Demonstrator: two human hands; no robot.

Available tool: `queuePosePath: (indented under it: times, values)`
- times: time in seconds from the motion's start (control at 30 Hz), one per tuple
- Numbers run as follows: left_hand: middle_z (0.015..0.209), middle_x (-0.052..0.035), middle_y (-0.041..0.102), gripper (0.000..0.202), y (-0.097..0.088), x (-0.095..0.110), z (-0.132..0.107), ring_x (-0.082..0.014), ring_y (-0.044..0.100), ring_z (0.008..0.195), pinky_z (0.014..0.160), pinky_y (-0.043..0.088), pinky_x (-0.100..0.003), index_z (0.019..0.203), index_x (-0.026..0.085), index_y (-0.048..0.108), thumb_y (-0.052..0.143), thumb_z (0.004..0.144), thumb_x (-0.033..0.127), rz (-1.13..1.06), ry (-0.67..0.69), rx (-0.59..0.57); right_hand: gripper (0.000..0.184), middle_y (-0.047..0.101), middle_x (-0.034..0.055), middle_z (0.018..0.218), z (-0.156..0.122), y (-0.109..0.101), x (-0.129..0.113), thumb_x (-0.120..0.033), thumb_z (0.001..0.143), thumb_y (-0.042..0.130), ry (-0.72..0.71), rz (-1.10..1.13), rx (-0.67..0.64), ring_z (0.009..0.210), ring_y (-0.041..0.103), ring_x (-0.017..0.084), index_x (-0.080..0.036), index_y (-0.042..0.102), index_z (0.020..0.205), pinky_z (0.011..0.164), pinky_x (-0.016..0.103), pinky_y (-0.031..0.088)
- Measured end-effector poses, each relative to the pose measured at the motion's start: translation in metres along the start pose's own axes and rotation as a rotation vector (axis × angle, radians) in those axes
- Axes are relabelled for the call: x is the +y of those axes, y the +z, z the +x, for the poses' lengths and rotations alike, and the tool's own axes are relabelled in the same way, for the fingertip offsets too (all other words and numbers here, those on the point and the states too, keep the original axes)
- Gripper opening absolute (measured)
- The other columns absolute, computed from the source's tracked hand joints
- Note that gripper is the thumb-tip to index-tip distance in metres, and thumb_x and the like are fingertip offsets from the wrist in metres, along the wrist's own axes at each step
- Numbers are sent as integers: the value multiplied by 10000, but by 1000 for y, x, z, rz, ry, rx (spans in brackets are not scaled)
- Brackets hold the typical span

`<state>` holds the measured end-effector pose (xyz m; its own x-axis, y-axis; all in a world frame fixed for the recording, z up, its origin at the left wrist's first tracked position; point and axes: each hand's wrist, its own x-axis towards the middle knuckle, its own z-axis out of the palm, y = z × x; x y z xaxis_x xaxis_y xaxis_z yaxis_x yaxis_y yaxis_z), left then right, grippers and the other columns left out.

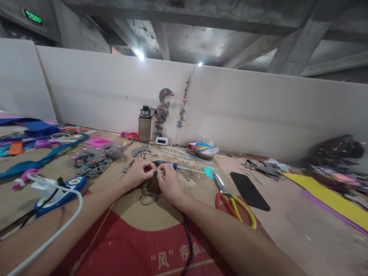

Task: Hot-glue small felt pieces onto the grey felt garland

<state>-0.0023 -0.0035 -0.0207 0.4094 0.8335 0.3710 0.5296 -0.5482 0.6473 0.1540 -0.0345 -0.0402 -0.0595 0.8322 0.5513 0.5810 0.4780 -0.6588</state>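
Close together over the middle of the table, my left hand (140,173) and my right hand (170,184) both have fingers pinched. Between their fingertips sits a small dark green piece (155,173), too small to name exactly. A loop of grey yarn (148,197) hangs or lies just below the fingers; whether it joins the green piece I cannot tell. Behind my right hand, a blue tool (172,165) is partly hidden. Strips and grey felt scraps (140,151) lie just beyond the hands.
Scissors (230,199) and a black phone (250,191) lie to the right. At left are a blue power strip (61,195), a white cable and a pile of grey felt and yarn (94,157). A bottle (144,124) stands before the white partition (244,103).
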Motion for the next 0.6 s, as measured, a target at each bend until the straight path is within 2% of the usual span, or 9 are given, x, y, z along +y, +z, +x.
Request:
queuePosePath:
  times: [0.6]
  values:
    - [652,5,626,204,0,5,0,-123,521,611,582,401,-221,747,150,649,532,740,316,-12,-13,15,92,556,50,858,-1,-2,-2,-203,848,423,3,-14,-12,807,518,182,-197,510,818,722,313,420]
